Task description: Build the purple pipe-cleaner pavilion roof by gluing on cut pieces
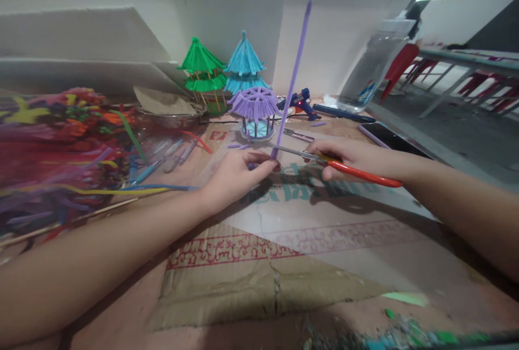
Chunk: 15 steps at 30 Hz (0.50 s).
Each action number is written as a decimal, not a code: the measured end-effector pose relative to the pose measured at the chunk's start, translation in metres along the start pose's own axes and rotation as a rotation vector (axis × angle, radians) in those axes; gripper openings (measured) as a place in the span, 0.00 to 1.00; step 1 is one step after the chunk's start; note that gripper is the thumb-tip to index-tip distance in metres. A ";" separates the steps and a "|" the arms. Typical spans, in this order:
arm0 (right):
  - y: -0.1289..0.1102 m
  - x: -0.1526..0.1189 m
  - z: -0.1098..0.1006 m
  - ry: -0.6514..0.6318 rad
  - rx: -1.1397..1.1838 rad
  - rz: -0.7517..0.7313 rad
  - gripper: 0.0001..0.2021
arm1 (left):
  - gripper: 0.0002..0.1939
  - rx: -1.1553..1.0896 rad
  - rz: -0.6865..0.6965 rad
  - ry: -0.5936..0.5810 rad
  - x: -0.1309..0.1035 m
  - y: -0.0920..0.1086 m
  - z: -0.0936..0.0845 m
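A long purple pipe cleaner [297, 66] stands nearly upright, its lower end pinched between the thumb and fingers of my left hand [245, 174]. My right hand [340, 155] grips a pair of scissors with red handles [360, 173]. The scissor blades [290, 150] point left and meet the pipe cleaner just above my left fingertips. Behind my hands sits a small purple pavilion model [256, 109] with a fringed roof, thin posts and a pale blue floor. Short purple cut pieces [238, 146] lie in front of it.
Green [201, 72] and blue [244, 64] pavilion models stand by the wall. A glue gun [303, 103], clear bottle [371, 66] and phone [391, 140] are at right. Colourful pipe cleaners [48, 150] and a bowl [170, 118] are at left. Cardboard [243, 285] covers the table.
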State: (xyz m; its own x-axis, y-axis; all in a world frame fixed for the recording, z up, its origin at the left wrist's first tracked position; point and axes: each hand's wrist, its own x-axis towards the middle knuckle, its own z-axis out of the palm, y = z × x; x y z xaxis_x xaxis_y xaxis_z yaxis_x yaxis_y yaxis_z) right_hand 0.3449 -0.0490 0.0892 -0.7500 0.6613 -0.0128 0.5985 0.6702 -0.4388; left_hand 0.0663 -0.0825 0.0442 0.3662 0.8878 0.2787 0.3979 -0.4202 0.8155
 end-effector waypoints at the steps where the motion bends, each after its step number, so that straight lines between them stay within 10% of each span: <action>1: 0.000 0.000 0.000 0.002 0.000 -0.005 0.22 | 0.14 0.001 -0.001 0.004 0.000 0.000 0.000; 15: 0.004 0.000 0.000 0.010 0.000 0.034 0.22 | 0.14 0.012 -0.010 0.015 -0.001 0.002 -0.001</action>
State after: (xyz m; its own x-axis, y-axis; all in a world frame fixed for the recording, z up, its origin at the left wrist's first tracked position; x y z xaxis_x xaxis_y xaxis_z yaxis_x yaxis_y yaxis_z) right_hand 0.3471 -0.0468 0.0873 -0.7262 0.6872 -0.0187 0.6238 0.6473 -0.4380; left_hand 0.0660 -0.0837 0.0461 0.3495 0.8945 0.2788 0.4115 -0.4138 0.8121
